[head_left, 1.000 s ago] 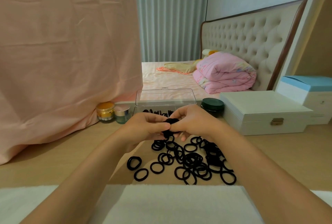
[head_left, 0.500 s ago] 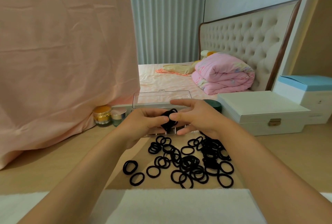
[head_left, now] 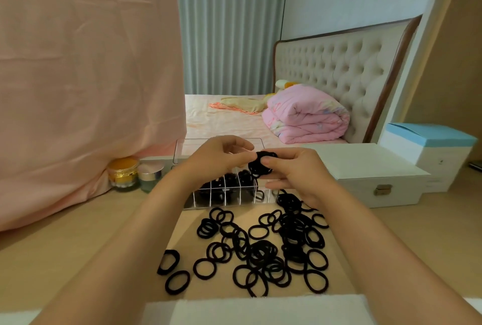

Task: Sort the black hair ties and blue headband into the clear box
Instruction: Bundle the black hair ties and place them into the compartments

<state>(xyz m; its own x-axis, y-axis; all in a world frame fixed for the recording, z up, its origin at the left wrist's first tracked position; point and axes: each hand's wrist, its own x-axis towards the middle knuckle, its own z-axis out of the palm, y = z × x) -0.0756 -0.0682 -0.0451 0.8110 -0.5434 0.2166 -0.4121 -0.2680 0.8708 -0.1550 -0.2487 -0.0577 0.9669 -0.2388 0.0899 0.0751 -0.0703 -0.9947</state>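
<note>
A small bundle of black elastic hair ties (head_left: 261, 165) is held in the air between both hands, right over the clear plastic compartment box (head_left: 224, 195). The right hand (head_left: 294, 176) pinches it, thumb on top; the left hand (head_left: 216, 159), fingers curled, grips its left edge. Loose black hair ties (head_left: 263, 249) lie scattered on the light wooden tabletop (head_left: 78, 241), nearer than the box.
</note>
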